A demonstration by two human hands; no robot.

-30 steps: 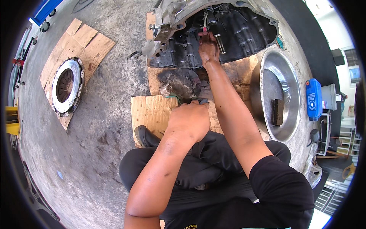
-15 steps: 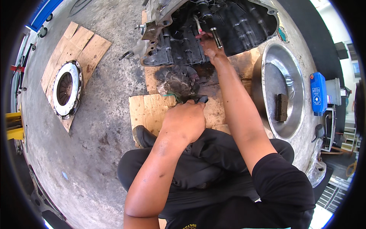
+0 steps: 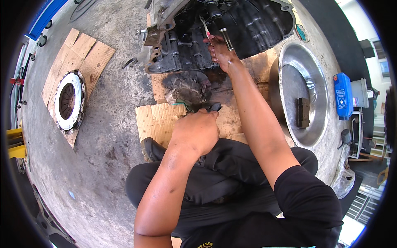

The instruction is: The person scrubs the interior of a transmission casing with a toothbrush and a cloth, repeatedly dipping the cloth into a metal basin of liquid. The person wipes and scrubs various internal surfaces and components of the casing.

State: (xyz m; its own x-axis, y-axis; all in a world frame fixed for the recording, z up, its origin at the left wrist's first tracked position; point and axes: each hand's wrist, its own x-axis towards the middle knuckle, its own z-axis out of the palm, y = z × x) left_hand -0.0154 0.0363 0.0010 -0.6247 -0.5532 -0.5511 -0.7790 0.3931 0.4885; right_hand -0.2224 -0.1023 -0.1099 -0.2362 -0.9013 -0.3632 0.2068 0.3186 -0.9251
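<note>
The right hand (image 3: pixel 223 54) pinches a slim red-handled tool (image 3: pixel 206 27) between thumb and fingertips, its other fingers loosely curled; the left hand (image 3: pixel 194 130) is closed around a dark object (image 3: pixel 215 107) whose end juts past the knuckles over the cardboard (image 3: pixel 159 120). Compared with a second ago, the tool has come away from alongside the splined shaft (image 3: pixel 223 34) and slants to its left inside the bell housing (image 3: pixel 264 32); whether its pale end touches metal I cannot tell

Stained grey concrete floor (image 3: pixel 108 128) lies either side of the hands (image 3: pixel 195 130); far to their right, a white wall (image 3: pixel 356 25) (almost glaring) stands beyond a dark strip (image 3: pixel 326 35).
</note>
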